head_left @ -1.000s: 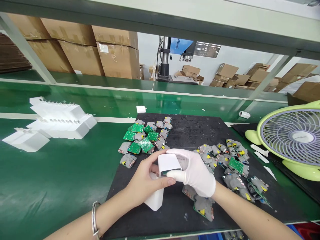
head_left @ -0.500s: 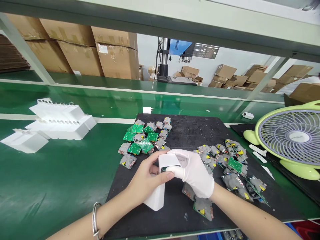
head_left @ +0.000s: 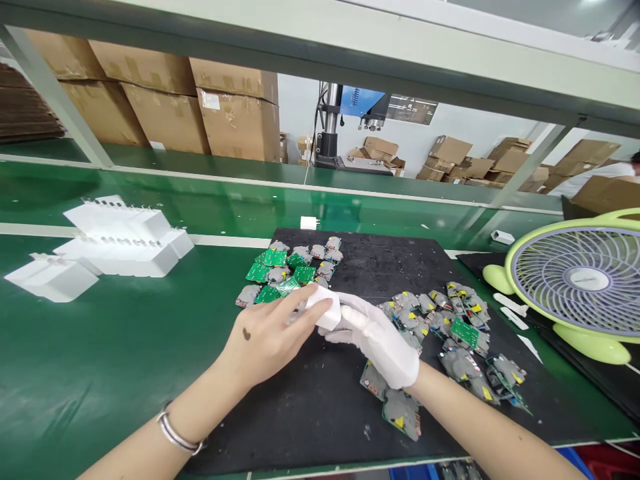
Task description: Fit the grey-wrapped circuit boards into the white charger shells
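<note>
Between my two hands, over the middle of the black mat [head_left: 320,407], is a white plastic case [head_left: 327,310]. My left hand [head_left: 273,333], bare with a bracelet at the wrist, grips it from the left with fingers and thumb. The white-gloved right hand [head_left: 377,337] holds its right side, fingers pressed together against it. Behind my left hand lie green circuit boards [head_left: 304,274] with grey-coated parts. More grey-coated boards [head_left: 463,363] with yellow pieces lie right of the gloved hand. What is inside the case is hidden.
White cases [head_left: 125,243] are stacked at the left on the green table [head_left: 125,347]. A white plug case [head_left: 309,223] sits behind the mat. A green fan [head_left: 585,279] stands at the right. Cardboard boxes [head_left: 240,120] and a blue machine [head_left: 360,101] are beyond the shelf frame.
The white case has been turned and raised, its long body no longer pointing down toward me. My left hand has rolled over, its back now showing, and my gloved fingers have straightened.
</note>
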Motion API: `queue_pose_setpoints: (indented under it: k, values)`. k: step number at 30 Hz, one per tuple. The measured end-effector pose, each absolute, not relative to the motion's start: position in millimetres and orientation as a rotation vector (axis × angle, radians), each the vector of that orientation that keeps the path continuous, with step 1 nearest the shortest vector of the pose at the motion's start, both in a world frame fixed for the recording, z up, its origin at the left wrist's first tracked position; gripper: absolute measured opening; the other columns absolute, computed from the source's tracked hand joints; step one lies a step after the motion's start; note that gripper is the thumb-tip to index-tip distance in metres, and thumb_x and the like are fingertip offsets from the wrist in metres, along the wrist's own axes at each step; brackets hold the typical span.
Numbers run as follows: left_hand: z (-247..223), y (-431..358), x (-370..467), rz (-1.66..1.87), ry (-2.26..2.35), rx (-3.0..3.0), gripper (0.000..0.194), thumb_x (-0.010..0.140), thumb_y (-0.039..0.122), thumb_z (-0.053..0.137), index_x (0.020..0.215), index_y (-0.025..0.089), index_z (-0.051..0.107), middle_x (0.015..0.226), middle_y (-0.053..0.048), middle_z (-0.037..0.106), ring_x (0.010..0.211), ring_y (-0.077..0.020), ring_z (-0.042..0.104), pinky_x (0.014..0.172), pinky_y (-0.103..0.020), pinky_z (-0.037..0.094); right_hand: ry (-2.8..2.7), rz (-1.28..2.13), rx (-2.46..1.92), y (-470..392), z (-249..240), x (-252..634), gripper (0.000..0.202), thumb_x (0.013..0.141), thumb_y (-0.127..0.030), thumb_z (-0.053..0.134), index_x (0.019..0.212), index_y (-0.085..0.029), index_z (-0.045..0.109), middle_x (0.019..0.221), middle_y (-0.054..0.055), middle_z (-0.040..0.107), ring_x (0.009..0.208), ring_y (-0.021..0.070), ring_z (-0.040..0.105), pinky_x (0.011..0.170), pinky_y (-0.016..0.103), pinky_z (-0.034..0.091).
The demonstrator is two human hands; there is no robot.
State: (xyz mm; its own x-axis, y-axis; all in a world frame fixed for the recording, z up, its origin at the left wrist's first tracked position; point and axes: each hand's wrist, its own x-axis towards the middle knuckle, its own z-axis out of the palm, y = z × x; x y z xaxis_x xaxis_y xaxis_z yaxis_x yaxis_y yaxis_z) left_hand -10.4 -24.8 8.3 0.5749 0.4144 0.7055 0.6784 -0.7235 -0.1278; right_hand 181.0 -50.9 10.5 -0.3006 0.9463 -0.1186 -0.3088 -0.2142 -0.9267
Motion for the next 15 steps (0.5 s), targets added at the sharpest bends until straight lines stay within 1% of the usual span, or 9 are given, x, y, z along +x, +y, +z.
queue_pose_setpoints:
  k: [3,5,8,10,13,15]
  values:
    - [12,-23,-16,-0.877,-0.717,-2.321,0.034,0.079,0.015,0.054,0.105,0.034,0.064,0.107,-0.002,0.069,0.051,-0.0079,0.056,0.046,-0.020,0.040,-0.897,1.876,-0.778,-48,7,177,0.041,0.080,-0.035,0.060,0.117,-0.019,0.056,0.099,0.008,0.065,0.083,0.0169,0.064,0.078,0.031,0.050]
    - [17,-23,-16,-0.829,-0.629,-2.302,0.031,0.081,0.016,0.053,0.101,0.035,0.066,0.104,0.001,0.070,0.049,-0.0078,0.054,0.044,-0.021,0.038,-0.821,1.940,-0.735,-47,5,175,0.039,0.081,-0.033,0.059,0.118,-0.021,0.056,0.097,0.007,0.065,0.080,0.0149,0.063,0.075,0.028,0.051]
    - [25,-24,-13,-0.767,-0.519,-2.246,0.027,0.082,0.016,0.052,0.093,0.033,0.069,0.104,0.004,0.071,0.049,-0.0086,0.052,0.042,-0.023,0.036,-0.771,1.943,-0.715,-46,4,172,0.037,0.078,-0.023,0.062,0.115,-0.023,0.058,0.102,0.004,0.064,0.081,0.0127,0.062,0.075,0.025,0.051]
    - [29,-24,-12,-0.746,-0.467,-2.214,0.023,0.082,0.017,0.054,0.091,0.032,0.069,0.106,0.004,0.070,0.050,-0.0096,0.051,0.044,-0.024,0.036,-0.760,1.939,-0.691,-47,3,171,0.040,0.077,-0.018,0.064,0.115,-0.022,0.059,0.102,0.004,0.063,0.083,0.0122,0.061,0.077,0.025,0.052]
    - [30,-23,-13,-0.730,-0.407,-2.198,0.018,0.081,0.019,0.058,0.088,0.030,0.070,0.111,0.005,0.067,0.051,-0.0107,0.050,0.046,-0.026,0.038,-0.753,1.936,-0.706,-47,-1,168,0.040,0.076,-0.016,0.065,0.115,-0.019,0.058,0.099,0.004,0.062,0.084,0.0121,0.061,0.078,0.026,0.051]
    - [28,-22,-14,-0.738,-0.380,-2.190,0.016,0.080,0.021,0.060,0.088,0.030,0.069,0.112,0.006,0.066,0.053,-0.0113,0.050,0.048,-0.027,0.040,-0.739,1.947,-0.721,-46,-6,166,0.036,0.074,-0.016,0.067,0.110,-0.018,0.060,0.093,0.003,0.061,0.079,0.0112,0.060,0.074,0.025,0.052]
